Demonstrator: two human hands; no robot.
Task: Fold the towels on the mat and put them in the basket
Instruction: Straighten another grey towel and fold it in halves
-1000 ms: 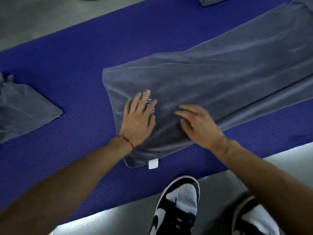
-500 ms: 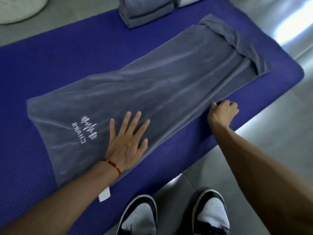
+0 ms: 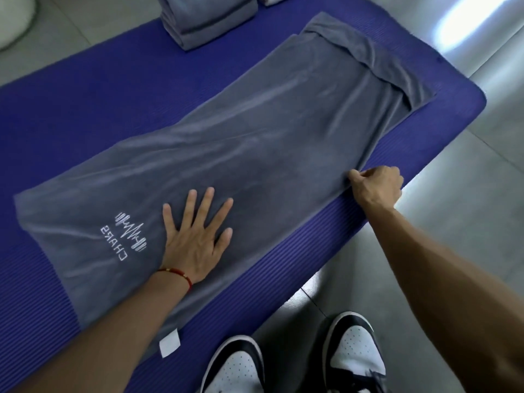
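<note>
A long grey towel (image 3: 255, 143) with a white logo lies stretched across the blue mat (image 3: 85, 114), folded lengthwise, its far right end rumpled. My left hand (image 3: 195, 236) rests flat on it with fingers spread, just right of the logo. My right hand (image 3: 374, 188) is closed, pinching the towel's near edge further right. A white tag (image 3: 169, 343) sticks out at the towel's near left corner. No basket is in view.
A stack of folded grey towels (image 3: 207, 18) sits at the mat's far edge. A white rounded object (image 3: 14, 21) is at the top left on the grey tiled floor (image 3: 467, 251). My two black-and-white shoes (image 3: 354, 361) stand just off the mat's near edge.
My left hand slid right along the towel and uncovered the logo. My right hand moved out to the right and closed on the towel's near edge. The view shifted right.
</note>
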